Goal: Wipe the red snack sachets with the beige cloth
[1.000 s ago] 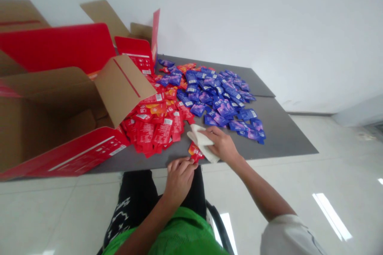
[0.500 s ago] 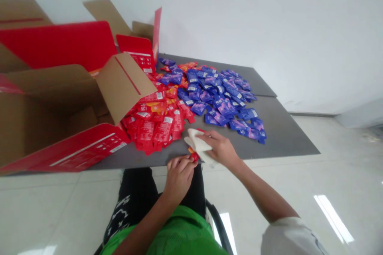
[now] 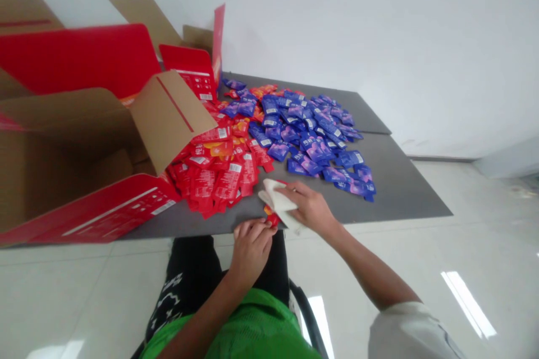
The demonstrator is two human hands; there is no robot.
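Observation:
At the table's front edge, my left hand (image 3: pixel 252 244) has its fingers closed on the near end of a small red packet (image 3: pixel 273 219). My right hand (image 3: pixel 310 210) grips a folded white cloth (image 3: pixel 278 197), which lies over most of that packet. Only red and orange bits of the packet show around the cloth. Just left of the hands spreads a pile of red packets (image 3: pixel 217 179). Beyond and to the right is a heap of purple packets (image 3: pixel 309 137).
A large open red carton (image 3: pixel 122 207) stands at the table's left, its flap reaching over the red pile. Behind it are another red carton (image 3: pixel 84 59) and a smaller one (image 3: pixel 187 59). The grey table (image 3: pixel 404 196) ends at a front edge by my lap; a white wall rises behind.
The hands, cloth and packet stay in almost the same places. The view has shifted slightly, so the cartons appear a little further left.

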